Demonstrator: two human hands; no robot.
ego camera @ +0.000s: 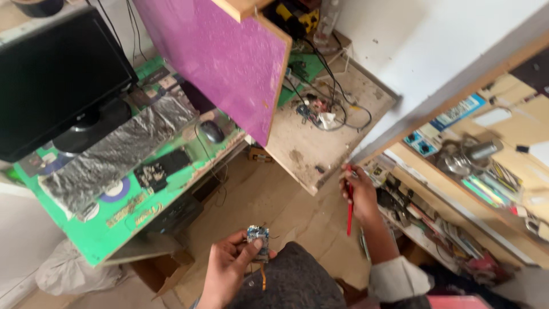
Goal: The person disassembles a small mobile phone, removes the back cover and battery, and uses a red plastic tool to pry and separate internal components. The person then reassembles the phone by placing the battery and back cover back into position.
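Two bare hands at work: left hand (229, 269) pinches a small blue circuit board (258, 237) over the lap; right hand (359, 191) is closed around a slim red screwdriver (349, 216), tip down, well apart from the board. Steadying the board against the knee would likely help before the tip meets it.

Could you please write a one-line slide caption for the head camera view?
Left hand holds a small circuit board; right hand grips a red tool beside a cluttered shelf.
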